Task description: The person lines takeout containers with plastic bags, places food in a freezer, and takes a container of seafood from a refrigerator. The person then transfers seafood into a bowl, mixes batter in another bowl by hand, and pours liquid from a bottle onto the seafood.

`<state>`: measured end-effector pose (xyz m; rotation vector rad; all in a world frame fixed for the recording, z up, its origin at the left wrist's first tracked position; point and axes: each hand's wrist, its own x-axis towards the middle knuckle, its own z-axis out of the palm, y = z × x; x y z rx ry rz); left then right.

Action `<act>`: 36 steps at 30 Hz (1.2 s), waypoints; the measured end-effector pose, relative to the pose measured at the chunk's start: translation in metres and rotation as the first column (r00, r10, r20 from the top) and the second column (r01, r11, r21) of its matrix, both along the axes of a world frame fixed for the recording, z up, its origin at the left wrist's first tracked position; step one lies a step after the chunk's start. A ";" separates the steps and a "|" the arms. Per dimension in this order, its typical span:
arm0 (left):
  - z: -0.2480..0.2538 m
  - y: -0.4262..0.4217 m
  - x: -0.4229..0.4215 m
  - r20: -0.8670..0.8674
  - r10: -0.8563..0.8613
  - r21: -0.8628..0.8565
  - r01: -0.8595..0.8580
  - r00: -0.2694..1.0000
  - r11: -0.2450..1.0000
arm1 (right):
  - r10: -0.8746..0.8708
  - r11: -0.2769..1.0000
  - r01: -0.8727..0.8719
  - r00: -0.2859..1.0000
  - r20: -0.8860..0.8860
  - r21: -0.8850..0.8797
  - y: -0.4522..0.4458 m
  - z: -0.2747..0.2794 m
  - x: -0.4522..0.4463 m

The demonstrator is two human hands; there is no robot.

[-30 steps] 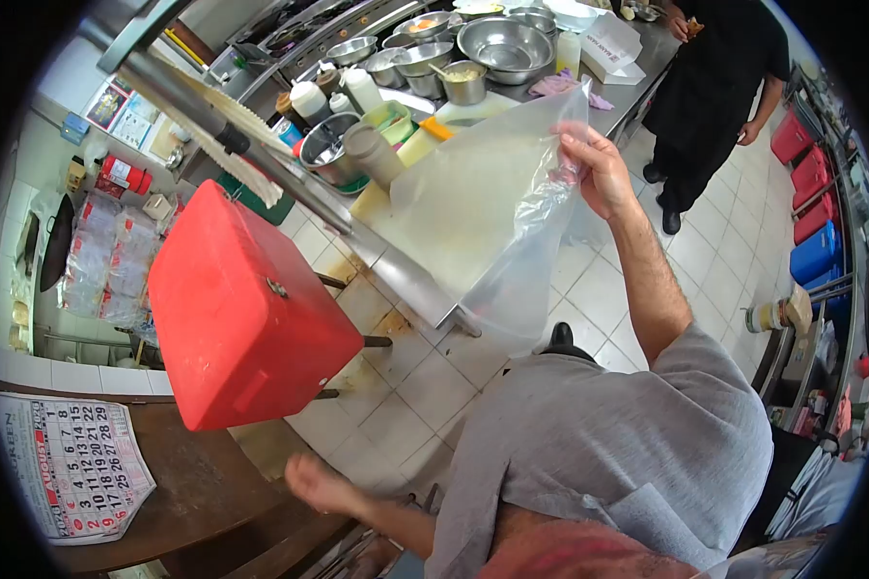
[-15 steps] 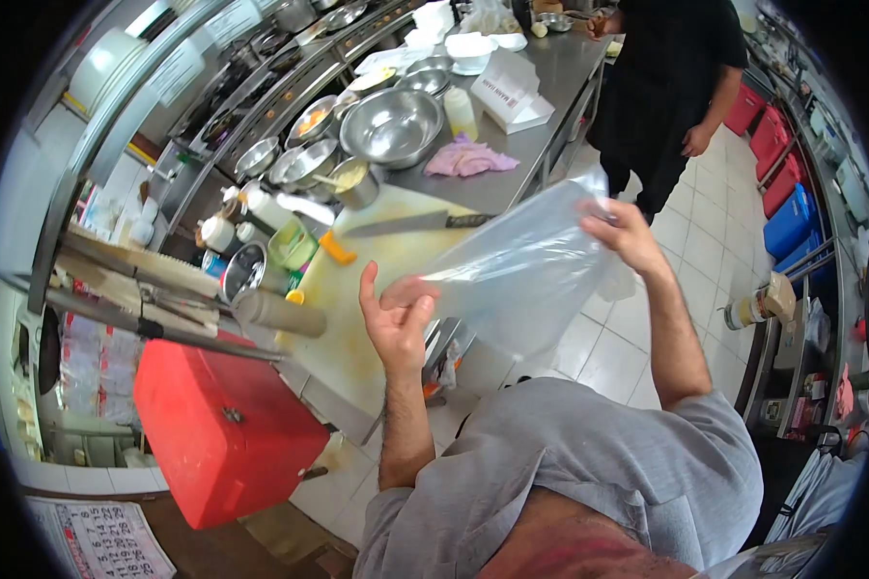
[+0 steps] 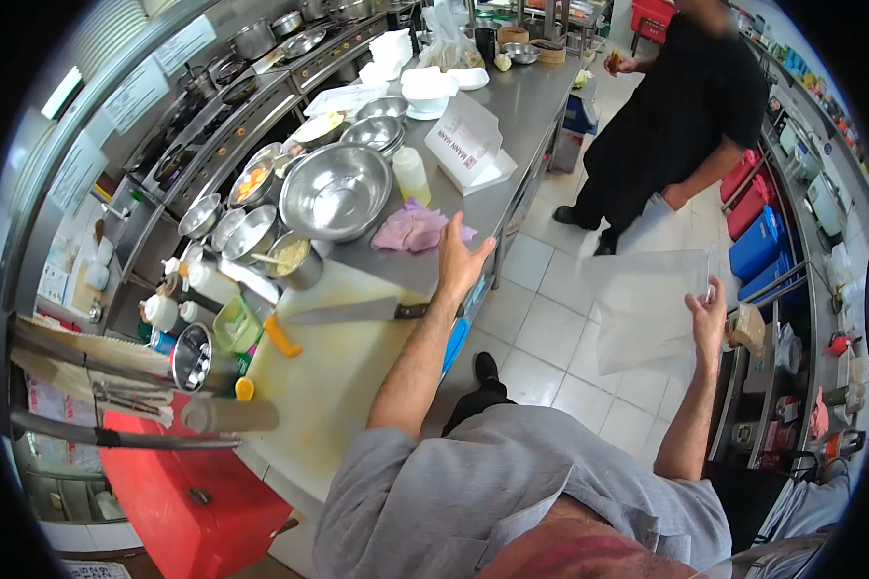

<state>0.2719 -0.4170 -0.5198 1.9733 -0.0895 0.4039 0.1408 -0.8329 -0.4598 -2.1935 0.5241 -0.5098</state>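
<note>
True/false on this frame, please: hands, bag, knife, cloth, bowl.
1. The bare right hand holds a clear plastic bag. True.
2. The bare left hand grips the black-handled steel knife. False: that hand is open; the knife's blade lies on the yellow-stained white cutting board.
3. A crumpled pink cloth lies beside the large round steel bowl. True.
4. That bowl stands on the red box. False: it stands on the grey steel counter.

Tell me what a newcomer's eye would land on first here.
Probably the bright red box at the lower left, a bold block of colour. Next would come the clear plastic bag held out in the right hand over the tiled floor, then the large steel bowl on the counter and the long knife lying on the cutting board.
</note>
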 end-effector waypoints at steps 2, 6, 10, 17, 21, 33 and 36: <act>-0.004 -0.011 0.047 -0.037 0.030 0.035 -0.029 0.999 0.999 | 0.074 0.988 -0.091 0.988 0.135 0.127 0.035 0.015 0.017; -0.029 -0.028 0.132 -0.120 0.140 -0.005 -0.142 0.983 0.990 | 0.228 0.940 -0.269 0.953 0.200 0.209 0.049 0.009 0.065; -0.049 -0.043 0.184 -0.196 0.293 0.020 -0.295 0.936 0.955 | 0.311 0.906 -0.268 0.947 -0.084 0.326 0.051 0.003 0.123; -0.075 -0.033 0.225 -0.042 0.345 0.073 -0.341 0.938 0.937 | 0.298 0.947 -0.281 0.950 -0.096 0.158 0.064 -0.020 0.236; -0.054 -0.033 0.214 -0.202 0.146 -0.292 -0.202 0.968 0.935 | 0.442 0.896 -0.438 0.895 0.053 -0.072 0.057 -0.040 0.332; -0.032 -0.009 0.194 -0.234 0.118 -0.213 -0.169 0.965 0.962 | 0.961 0.092 -0.658 0.255 0.106 0.748 0.099 -0.048 0.511; -0.036 -0.015 0.197 -0.223 0.117 -0.256 -0.174 0.968 0.951 | 0.974 0.142 -0.777 0.219 0.052 0.613 0.116 -0.061 0.532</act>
